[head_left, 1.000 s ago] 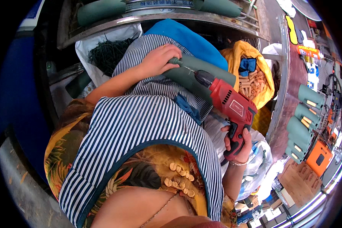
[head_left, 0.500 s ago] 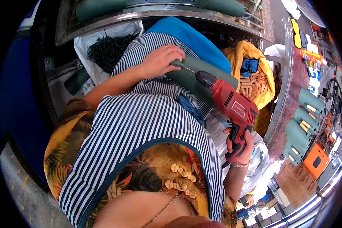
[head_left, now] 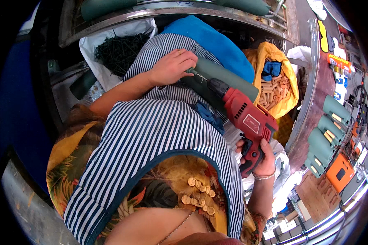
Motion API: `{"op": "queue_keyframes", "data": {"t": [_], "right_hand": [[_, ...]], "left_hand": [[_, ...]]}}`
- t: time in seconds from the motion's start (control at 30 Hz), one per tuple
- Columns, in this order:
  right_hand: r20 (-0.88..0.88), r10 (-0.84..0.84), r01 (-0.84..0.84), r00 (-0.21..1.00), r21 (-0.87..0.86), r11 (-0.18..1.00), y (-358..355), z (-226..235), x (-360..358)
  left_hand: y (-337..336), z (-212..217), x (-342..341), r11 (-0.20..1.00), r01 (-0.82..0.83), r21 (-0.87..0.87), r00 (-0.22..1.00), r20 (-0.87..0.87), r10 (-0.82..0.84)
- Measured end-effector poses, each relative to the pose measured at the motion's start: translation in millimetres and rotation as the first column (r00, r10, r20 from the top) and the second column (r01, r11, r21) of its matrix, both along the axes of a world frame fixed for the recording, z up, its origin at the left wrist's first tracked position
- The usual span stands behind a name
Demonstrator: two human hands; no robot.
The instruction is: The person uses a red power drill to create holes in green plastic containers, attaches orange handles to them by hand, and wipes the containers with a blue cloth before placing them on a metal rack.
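My right hand point(head_left: 262, 160) grips the handle of a red power drill point(head_left: 247, 118). Its bit point(head_left: 198, 76) touches a dark green cylinder point(head_left: 223, 77) that lies across my lap on a blue-and-white striped apron point(head_left: 151, 139). My left hand point(head_left: 173, 65) is closed on the near end of that cylinder, right beside the bit. The drill points up and to the left.
A white bag of dark screws point(head_left: 118, 49) lies at the upper left. A yellow bag of short wooden dowels point(head_left: 274, 87) sits to the right. Several more green cylinders point(head_left: 325, 139) lie on the bench at right, beside an orange case point(head_left: 340, 171). A metal frame rail point(head_left: 167, 10) runs along the top.
The drill and both hands hold nearly the same pose. The view has shifted slightly, and the bit stays against the green cylinder.
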State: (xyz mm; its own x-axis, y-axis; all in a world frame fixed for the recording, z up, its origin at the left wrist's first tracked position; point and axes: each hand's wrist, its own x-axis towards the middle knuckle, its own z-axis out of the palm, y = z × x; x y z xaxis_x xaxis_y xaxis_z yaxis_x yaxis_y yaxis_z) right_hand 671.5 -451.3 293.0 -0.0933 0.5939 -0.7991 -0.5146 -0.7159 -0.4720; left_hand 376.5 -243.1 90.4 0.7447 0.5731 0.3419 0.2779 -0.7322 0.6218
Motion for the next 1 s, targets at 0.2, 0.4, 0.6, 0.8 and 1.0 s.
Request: {"op": "queue_keyframes", "data": {"t": [0.2,0.4,0.6,0.8,1.0], "right_hand": [[-0.061,-0.079,0.077,0.995,-0.033,0.996,12,12,-5],[0.234,-0.058,0.065,0.971,-0.021,0.998,10,21,-40],[0.277,-0.146,0.143,0.950,0.029,0.989,-3,25,-63],[0.236,-0.161,0.166,0.958,-0.002,0.986,-10,22,-54],[0.176,-0.152,0.150,0.973,0.021,0.988,-10,18,-51]], "left_hand": [[-2,-4,-2,1.000,0.015,0.010,0.998,0.068,-0.015],[1,-5,-1,1.000,0.006,0.002,0.992,0.127,-0.006],[4,-1,2,0.999,0.040,-0.024,0.993,0.109,-0.037],[4,2,7,0.999,0.033,-0.001,0.988,0.149,-0.032],[3,2,8,1.000,0.029,-0.009,0.988,0.152,-0.027]]}}
